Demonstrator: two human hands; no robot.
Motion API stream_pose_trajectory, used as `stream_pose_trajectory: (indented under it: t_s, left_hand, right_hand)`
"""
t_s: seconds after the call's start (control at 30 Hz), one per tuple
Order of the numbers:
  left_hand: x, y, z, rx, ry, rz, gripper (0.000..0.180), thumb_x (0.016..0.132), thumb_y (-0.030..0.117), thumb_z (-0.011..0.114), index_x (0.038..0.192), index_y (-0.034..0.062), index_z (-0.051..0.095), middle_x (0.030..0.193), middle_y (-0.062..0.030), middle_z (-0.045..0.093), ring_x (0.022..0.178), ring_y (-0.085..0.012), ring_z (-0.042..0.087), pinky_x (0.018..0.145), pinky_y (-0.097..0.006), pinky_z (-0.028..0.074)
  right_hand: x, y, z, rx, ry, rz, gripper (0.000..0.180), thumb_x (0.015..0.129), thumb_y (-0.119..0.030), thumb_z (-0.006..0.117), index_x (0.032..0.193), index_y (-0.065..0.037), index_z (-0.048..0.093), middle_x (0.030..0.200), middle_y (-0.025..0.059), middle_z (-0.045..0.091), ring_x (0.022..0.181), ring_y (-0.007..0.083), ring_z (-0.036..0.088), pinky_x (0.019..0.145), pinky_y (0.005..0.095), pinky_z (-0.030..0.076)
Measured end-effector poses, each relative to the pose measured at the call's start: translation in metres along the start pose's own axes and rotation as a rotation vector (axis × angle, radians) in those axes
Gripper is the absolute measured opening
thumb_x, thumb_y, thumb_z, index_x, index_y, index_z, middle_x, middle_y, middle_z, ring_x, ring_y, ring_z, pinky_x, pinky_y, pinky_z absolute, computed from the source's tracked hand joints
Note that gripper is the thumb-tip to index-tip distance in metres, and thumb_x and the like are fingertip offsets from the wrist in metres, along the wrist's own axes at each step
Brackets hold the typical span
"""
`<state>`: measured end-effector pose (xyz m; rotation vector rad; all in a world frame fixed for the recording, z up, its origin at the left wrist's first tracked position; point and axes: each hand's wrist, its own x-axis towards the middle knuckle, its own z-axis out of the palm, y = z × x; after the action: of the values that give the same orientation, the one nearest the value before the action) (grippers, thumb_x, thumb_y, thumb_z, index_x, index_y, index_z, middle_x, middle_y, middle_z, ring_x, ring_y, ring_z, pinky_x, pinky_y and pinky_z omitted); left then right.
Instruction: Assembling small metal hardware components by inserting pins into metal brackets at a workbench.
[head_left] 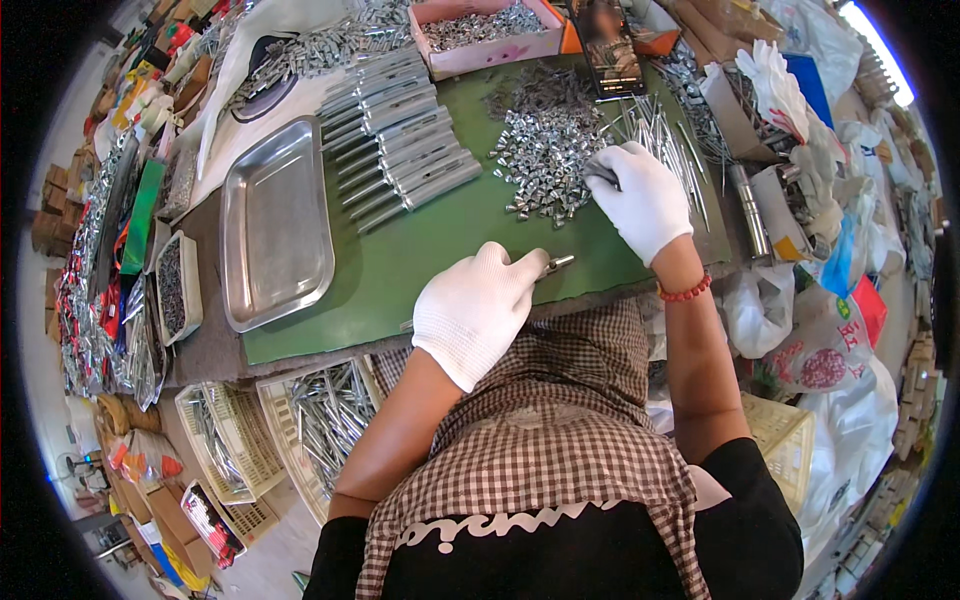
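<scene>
My left hand (475, 310), in a white knit glove, is closed around a slim metal rod (560, 263), whose silver end pokes out past the thumb above the green mat's front edge. My right hand (645, 200), gloved too, is over the right side of a heap of small silver metal fittings (545, 165). Its fingers are pinched together, with something dark grey at the tips that I cannot make out. Just beyond that hand lie thin metal rods (668, 150). Several silver tubular pieces with narrower shafts (420, 150) are lined up left of the heap.
A steel tray (325, 270) sits at the mat's left, near a small tub of dark parts (192, 285). Farther back are a pink box of metal parts (545, 14) and a propped phone (632, 80). Below the table edge stand crates with metal rods (275, 400).
</scene>
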<state>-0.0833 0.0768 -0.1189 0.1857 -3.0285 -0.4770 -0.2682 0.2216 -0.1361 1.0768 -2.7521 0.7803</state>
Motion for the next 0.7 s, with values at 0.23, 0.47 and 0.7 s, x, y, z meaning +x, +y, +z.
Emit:
stream_pose_trajectory:
  t_s: [0.23, 0.47, 0.7]
  left_hand:
    - [0.001, -0.001, 0.000, 0.018, 0.014, 0.008, 0.020, 0.090, 0.019, 0.059, 0.109, 0.0232, 0.066, 0.083, -0.0094, 0.060, 0.071, -0.0302, 0.064, 0.062, -0.041, 0.052]
    - [-0.001, 0.001, 0.002, 0.013, 0.055, 0.019, 0.020, 0.090, 0.018, 0.061, 0.108, 0.0231, 0.068, 0.082, -0.0084, 0.059, 0.072, -0.0293, 0.063, 0.062, -0.040, 0.051]
    - [-0.002, 0.003, 0.002, 0.007, 0.056, 0.015, 0.020, 0.089, 0.017, 0.062, 0.108, 0.0226, 0.067, 0.082, -0.0084, 0.058, 0.071, -0.0288, 0.063, 0.061, -0.040, 0.051]
  right_hand:
    - [-0.006, 0.013, -0.015, 0.203, 0.153, -0.030, 0.017, 0.087, -0.017, 0.070, 0.097, -0.004, 0.067, 0.092, 0.0146, 0.066, 0.085, 0.0343, 0.066, 0.076, 0.0393, 0.052]
    - [-0.020, 0.016, -0.050, 0.342, 0.107, 0.027, 0.018, 0.087, -0.015, 0.069, 0.097, 0.000, 0.066, 0.088, 0.0145, 0.064, 0.079, 0.0269, 0.064, 0.074, 0.0357, 0.050]
    - [-0.111, 0.061, -0.097, 0.186, -0.101, 0.191, 0.018, 0.085, -0.013, 0.070, 0.098, -0.001, 0.064, 0.084, 0.0151, 0.062, 0.078, 0.0261, 0.063, 0.071, 0.0357, 0.050]
